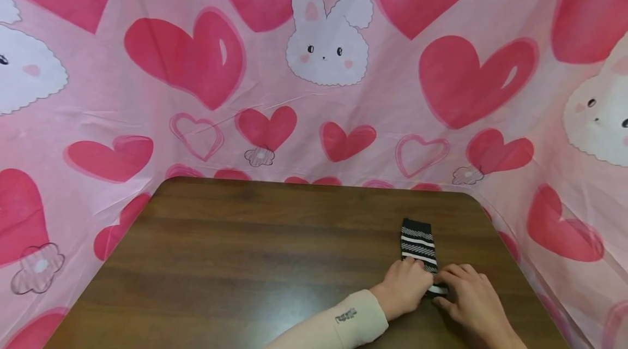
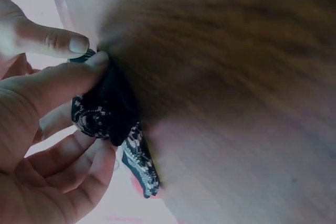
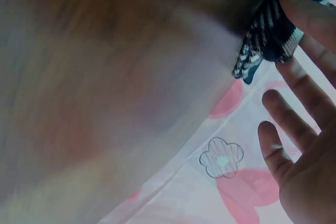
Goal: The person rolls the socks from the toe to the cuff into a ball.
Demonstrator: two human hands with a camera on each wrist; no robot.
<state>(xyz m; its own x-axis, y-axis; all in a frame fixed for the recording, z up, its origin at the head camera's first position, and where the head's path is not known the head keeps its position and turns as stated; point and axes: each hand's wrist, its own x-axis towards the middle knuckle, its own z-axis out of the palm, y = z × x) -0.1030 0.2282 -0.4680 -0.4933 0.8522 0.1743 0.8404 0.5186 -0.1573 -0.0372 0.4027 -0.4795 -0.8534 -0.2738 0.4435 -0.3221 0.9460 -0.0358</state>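
A black knit sock (image 1: 418,240) with white stripes lies lengthwise on the right part of the table, its far end flat. My left hand (image 1: 404,286) grips it near the close end, hiding part of the stripes. Just to the right, my right hand (image 1: 471,297) pinches the near end between thumb and index finger. In the left wrist view both thumbs meet at the bunched edge of the sock (image 2: 107,103), and its speckled fabric shows below. The right wrist view has the other right-hand fingers spread away from the sock (image 3: 273,24).
The brown wooden table (image 1: 235,251) has rounded far corners. Behind it and along both sides hangs a pink cloth (image 1: 294,95) printed with hearts and rabbits. A beige sleeve (image 1: 355,319) covers the left forearm.
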